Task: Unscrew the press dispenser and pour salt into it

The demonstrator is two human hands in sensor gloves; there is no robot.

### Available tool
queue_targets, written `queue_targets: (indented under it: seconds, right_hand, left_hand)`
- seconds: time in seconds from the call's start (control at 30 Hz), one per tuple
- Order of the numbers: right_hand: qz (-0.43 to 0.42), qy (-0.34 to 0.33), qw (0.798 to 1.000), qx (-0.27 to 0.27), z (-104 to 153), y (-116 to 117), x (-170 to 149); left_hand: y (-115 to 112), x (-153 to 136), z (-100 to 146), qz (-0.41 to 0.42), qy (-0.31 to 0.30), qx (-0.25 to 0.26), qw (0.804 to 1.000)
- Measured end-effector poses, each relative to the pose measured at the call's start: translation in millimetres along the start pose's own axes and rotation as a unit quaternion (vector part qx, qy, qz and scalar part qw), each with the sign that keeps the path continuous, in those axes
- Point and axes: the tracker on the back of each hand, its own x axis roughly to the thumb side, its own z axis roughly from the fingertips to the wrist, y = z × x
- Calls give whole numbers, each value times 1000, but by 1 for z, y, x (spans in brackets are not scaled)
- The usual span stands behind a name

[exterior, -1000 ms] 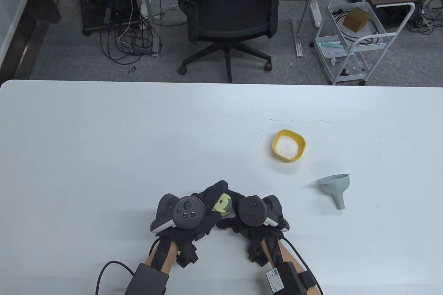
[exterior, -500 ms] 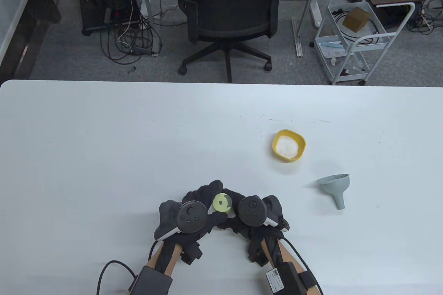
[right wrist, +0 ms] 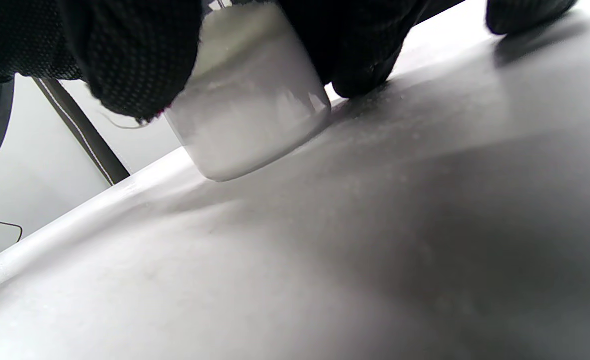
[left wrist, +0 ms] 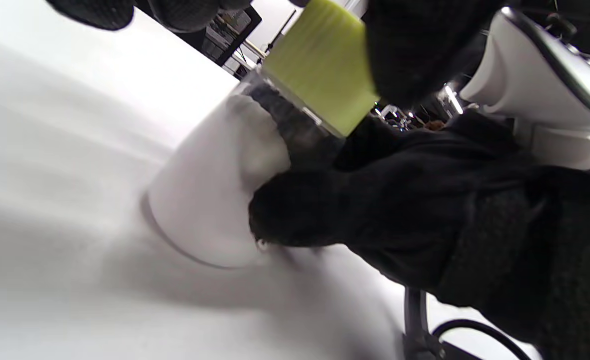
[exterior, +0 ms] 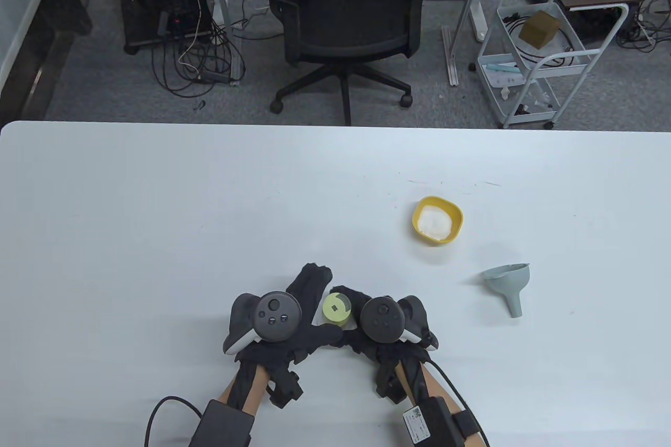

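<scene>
- The frosted white dispenser jar [left wrist: 210, 195] stands near the table's front edge, the right hand [exterior: 385, 324] wrapped around it to stop spin.
- The left hand [exterior: 293, 318] pinches its ribbed yellow-green cap [exterior: 336, 308], apparently to twist.

Overhead view; both low wrist views share dispenser [left wrist: 215, 200].
</scene>
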Motion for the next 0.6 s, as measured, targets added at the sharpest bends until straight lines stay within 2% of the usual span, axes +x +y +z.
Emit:
queue_targets:
  seconds: [0.13, 0.6]
  right_hand:
    - [0, 0, 1000, 0, 0, 0, 0]
    - [-1, 0, 1000, 1, 0, 0, 0]
  left_hand:
    - [-3, 2, -2, -30, -6, -6, 1000]
    - [-7, -3, 3, -57, 10, 56, 997]
